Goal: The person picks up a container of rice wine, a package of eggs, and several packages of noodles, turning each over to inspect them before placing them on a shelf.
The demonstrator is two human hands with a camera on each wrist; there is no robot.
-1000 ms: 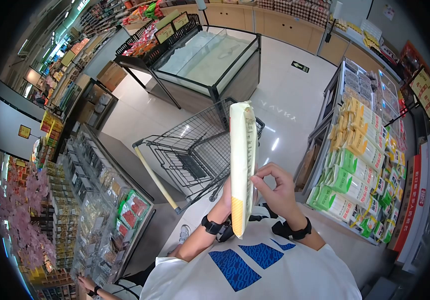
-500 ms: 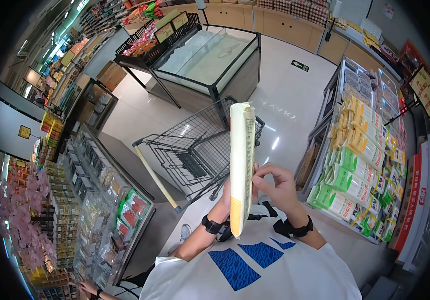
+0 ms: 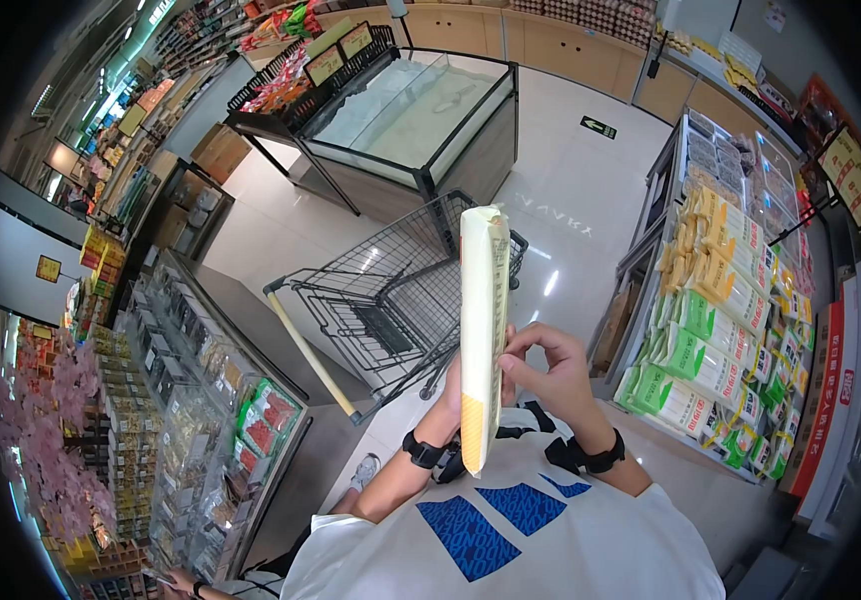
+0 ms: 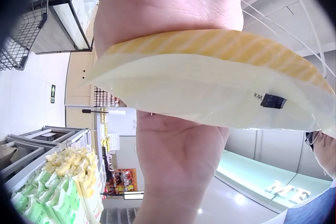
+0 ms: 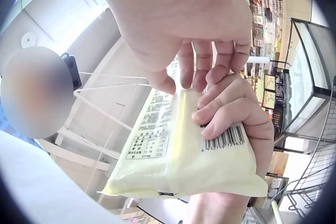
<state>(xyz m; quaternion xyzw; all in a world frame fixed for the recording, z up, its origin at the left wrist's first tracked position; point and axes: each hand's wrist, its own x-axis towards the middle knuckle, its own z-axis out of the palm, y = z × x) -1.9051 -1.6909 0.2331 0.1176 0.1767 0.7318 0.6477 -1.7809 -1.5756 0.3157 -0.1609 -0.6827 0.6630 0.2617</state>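
A pale yellow plastic food packet (image 3: 482,330) with an orange-striped end stands nearly edge-on before my chest in the head view. My left hand (image 3: 445,413) grips it from the far side; in the right wrist view its fingers (image 5: 233,106) curl over the edge beside the barcode. Printed text and a nutrition table cover the side facing me. My right hand (image 3: 558,380) is at that printed side, thumb and bent fingertips pinching the raised back seam. In the left wrist view, the packet's end (image 4: 189,85) hides most of the left fingers.
An upright wire shopping cart (image 3: 381,290) stands ahead, its handle to the left. To the right, a display rack (image 3: 623,392) holds stacked green and orange packets. Clear bins (image 3: 186,400) line the left side, where another person's hand (image 3: 183,579) reaches in. Beyond the cart is a glass-sided display case (image 3: 516,125).
My right thumb and fingers have shifted slightly along the packet's back. The packet and left hand keep their place. At lower left, the other person's hand has moved a little.
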